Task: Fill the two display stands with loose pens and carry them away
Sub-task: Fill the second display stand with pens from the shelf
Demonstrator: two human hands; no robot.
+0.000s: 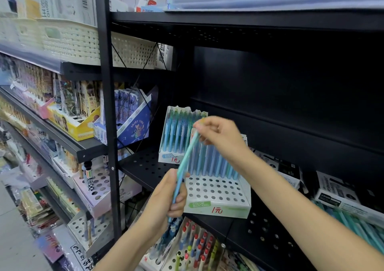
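Observation:
Two white display stands sit on a black perforated shelf. The near stand [218, 196] has a back row of blue pens and several rows of bare holes in front. The far stand [166, 156], behind and left of it, is packed with blue and teal pens. My left hand [173, 196] grips a small bunch of teal and blue pens [184, 167] by their lower ends, just left of the near stand. My right hand [220, 133] pinches the top of one pen in that bunch, above the near stand's back row.
A pile of loose teal pens [357, 225] lies at the right on the same shelf [259, 229], beside black-and-white boxes [336, 191]. A black upright post [108, 104] stands to the left. Other pen displays fill the shelves left and below.

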